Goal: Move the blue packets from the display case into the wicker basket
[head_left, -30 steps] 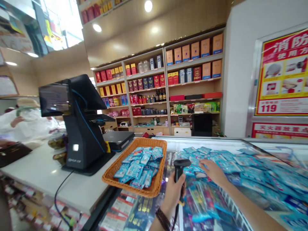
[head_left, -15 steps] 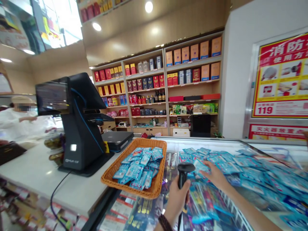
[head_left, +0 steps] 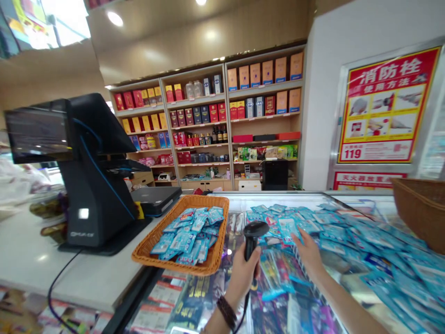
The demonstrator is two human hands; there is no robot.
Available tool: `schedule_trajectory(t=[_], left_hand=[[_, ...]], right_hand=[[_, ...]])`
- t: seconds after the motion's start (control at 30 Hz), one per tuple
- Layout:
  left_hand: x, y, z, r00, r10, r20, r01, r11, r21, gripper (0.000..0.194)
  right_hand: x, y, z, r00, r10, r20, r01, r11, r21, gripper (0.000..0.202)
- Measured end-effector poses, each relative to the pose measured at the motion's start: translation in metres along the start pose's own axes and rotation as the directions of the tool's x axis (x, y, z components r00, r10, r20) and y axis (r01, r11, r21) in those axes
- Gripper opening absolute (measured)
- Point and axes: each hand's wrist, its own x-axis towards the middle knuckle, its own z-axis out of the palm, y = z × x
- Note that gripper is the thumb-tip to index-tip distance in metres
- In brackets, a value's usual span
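The left hand [head_left: 244, 266] gripped a black, pistol-shaped plastic barcode scanner [head_left: 254, 230]. Just right of its head, the right hand [head_left: 309, 253] pinched a blue, flat rectangular plastic packet [head_left: 287, 230] by the edge; holding it smooth, squarely facing the scanner, would have served best.

The packets [head_left: 189, 234] look like slick plastic film, printed and glossy with crinkled surfaces. The basket [head_left: 170, 263] is woven and ridged. The scanner [head_left: 255, 228] looks like smooth dark plastic, the register [head_left: 83, 195] matt black plastic with a glossy screen [head_left: 38, 134]. The tabletop [head_left: 100, 278] is smooth and shiny, the wall panel [head_left: 208, 41] wood-grained with a soft sheen, the sign's frame [head_left: 373, 169] brushed-looking metal.
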Motion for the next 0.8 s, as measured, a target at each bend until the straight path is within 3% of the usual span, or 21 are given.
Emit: schedule_trajectory(t=[0.3, 0.8], left_hand=[[0.0, 0.001, 0.002, 0.996, -0.02, 0.089, 0.024, 0.999, -0.037, 0.091], [-0.002, 0.002, 0.001, 0.995, -0.009, 0.095, 0.014, 0.999, -0.049, 0.095]], right_hand=[[-0.001, 0.0, 0.002, 1.0, -0.001, -0.028, 0.002, 0.999, 0.037, 0.1], [-0.005, -0.014, -0.002, 0.999, 0.032, -0.002, -0.032, 0.999, 0.021, 0.077]])
